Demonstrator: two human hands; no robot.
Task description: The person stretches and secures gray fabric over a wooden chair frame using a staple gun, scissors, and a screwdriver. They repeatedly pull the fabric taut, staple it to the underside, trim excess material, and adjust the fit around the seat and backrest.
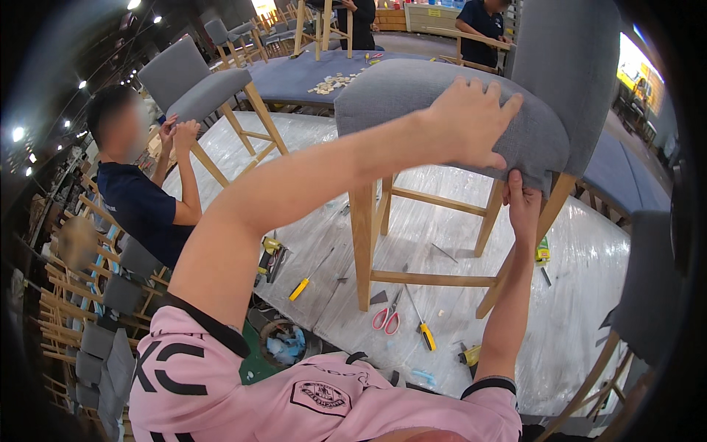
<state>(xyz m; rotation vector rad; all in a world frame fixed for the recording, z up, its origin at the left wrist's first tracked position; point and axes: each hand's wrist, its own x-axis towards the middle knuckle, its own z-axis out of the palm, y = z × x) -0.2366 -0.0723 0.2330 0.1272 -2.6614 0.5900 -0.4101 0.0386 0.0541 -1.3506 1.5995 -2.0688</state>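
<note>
A tall grey upholstered chair [409, 92] with pale wooden legs stands upright before me on a plastic-covered tabletop. My left hand [475, 121] reaches across its seat and rests palm down on the grey fabric, fingers spread. Under the seat's side edge, close to the backrest [563, 74], my right hand [521, 199] grips the lower border with the thumb up against it. The rest of its fingers are partly hidden beneath the seat. Below the seat lie red-handled scissors [385, 320] and a yellow-handled screwdriver [427, 336].
Another yellow-handled screwdriver [300, 289] and a green power tool [271, 254] lie to the left. At left a co-worker [140, 184] handles a second grey chair [195, 81]. Small pale pieces [335, 82] cover part of a blue table behind. A bin [283, 342] stands near my body.
</note>
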